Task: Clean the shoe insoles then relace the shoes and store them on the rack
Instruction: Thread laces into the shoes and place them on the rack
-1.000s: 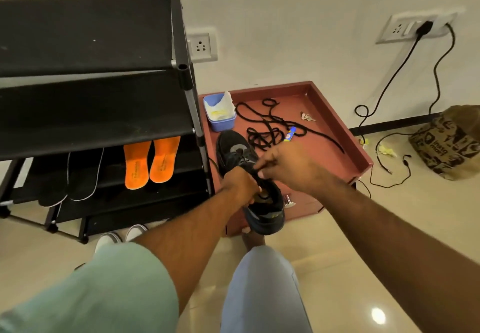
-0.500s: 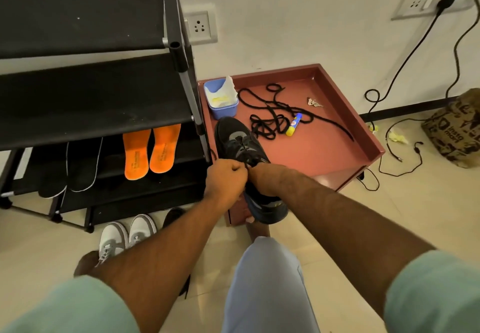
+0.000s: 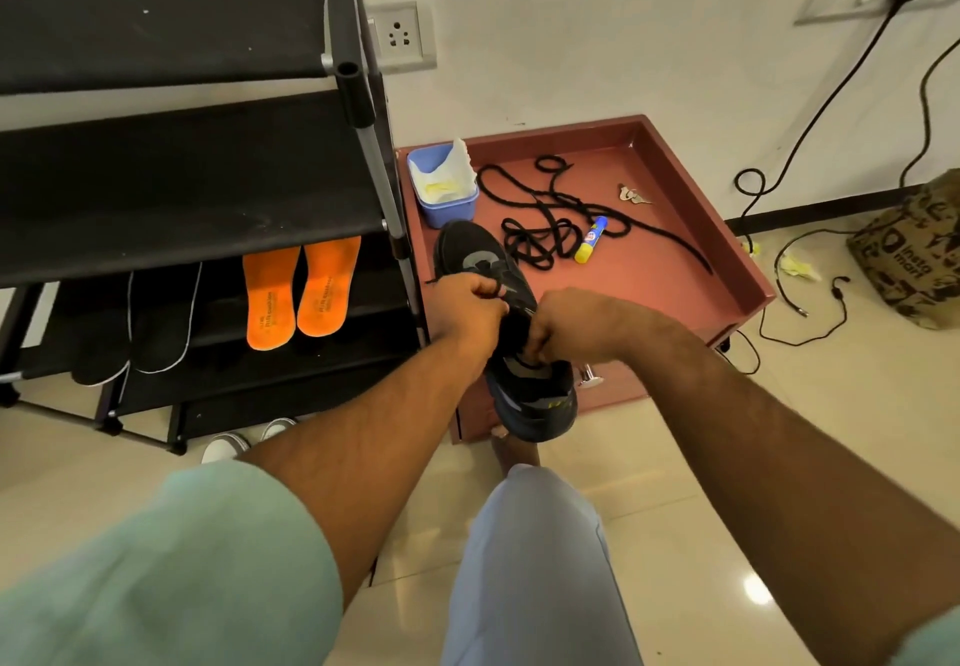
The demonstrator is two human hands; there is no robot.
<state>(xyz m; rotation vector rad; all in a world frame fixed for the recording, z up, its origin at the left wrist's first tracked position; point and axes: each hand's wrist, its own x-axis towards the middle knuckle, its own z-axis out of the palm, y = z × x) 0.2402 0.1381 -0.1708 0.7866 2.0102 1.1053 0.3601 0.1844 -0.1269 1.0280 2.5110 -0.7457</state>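
At far left, the rack is carrying the orange insoles and the dark insoles on a low shelf. Right of the rack, the shoe is lying half on the red tabletop, toe pointing far and slightly left, heel overhanging the near edge toward the person. Its long axis is running near to far, between the two hands.

The left hand is sitting at the shoe's left side, fingers curled and pinching a lace end. The right hand is sitting at the shoe's right side, fingers curled down over the tongue area; it appears to be gripping lace, though the strand itself is hidden.

Both hands are touching the shoe, so neither is nearer. The next pull would likely be running crosswise to the long axis.

Farther right, a loose lace is lying well apart on the tabletop.
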